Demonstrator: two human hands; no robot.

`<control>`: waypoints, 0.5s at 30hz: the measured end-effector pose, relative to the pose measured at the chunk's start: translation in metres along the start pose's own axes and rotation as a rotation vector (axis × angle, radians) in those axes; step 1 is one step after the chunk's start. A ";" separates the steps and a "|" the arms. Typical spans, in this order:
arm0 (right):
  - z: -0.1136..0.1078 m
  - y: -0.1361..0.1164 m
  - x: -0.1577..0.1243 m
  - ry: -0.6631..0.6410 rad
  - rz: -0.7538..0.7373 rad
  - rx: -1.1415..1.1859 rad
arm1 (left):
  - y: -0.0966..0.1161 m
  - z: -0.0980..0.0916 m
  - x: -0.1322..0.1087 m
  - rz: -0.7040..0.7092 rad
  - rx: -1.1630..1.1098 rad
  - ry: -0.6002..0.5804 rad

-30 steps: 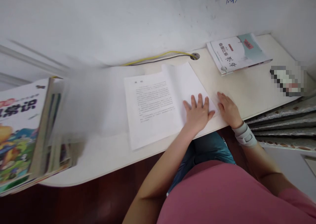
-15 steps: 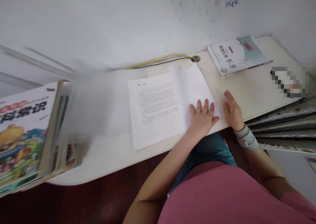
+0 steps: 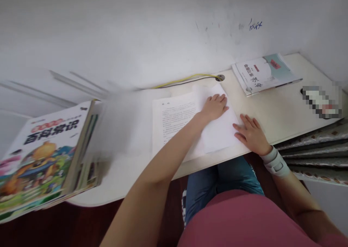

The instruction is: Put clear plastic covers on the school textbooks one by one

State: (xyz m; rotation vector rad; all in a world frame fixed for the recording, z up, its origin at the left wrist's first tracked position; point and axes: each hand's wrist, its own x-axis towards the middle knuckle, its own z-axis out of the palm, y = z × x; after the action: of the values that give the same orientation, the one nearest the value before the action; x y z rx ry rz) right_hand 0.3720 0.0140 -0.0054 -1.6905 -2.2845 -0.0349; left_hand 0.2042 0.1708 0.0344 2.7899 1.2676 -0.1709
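Observation:
A white paper (image 3: 217, 134) lies on the desk, printed text on its left part and a blank side on its right part, with a crease or edge between them. My left hand (image 3: 216, 106) rests flat on the upper blank part, fingers spread and pointing away from me. Its forearm crosses the printed part and hides some of the text. Beside the paper's right edge, my right hand (image 3: 251, 134) lies palm down with fingers apart, its fingertips close to that edge. Whether they touch the paper I cannot tell. A light grey band circles the right wrist.
A stack of books (image 3: 51, 149) with a colourful cover stands at the left. A booklet (image 3: 265, 73) with a pen beside it lies at the back right, near a pixelated phone-like object (image 3: 320, 102). Yellow and black cables (image 3: 187, 78) run along the wall into a desk hole.
My left hand has slid from the paper's lower right part up to its far part. My right hand has turned palm down and flattened beside the paper. The view has shifted slightly.

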 end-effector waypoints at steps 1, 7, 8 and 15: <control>0.000 0.000 0.000 0.005 -0.002 -0.001 | -0.005 0.000 0.008 -0.007 0.007 -0.013; -0.002 -0.003 0.000 0.023 -0.019 -0.003 | -0.036 0.000 0.037 -0.018 0.020 -0.054; -0.001 -0.003 0.000 0.023 -0.021 -0.005 | -0.041 0.000 0.040 0.002 0.027 -0.046; 0.000 -0.003 0.001 0.015 -0.034 0.007 | -0.061 0.006 0.051 0.069 -0.019 -0.087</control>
State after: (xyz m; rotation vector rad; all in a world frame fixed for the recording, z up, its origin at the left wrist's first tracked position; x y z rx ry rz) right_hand 0.3690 0.0136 -0.0045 -1.6430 -2.2994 -0.0461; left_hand 0.1907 0.2483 0.0209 2.7717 1.1459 -0.2716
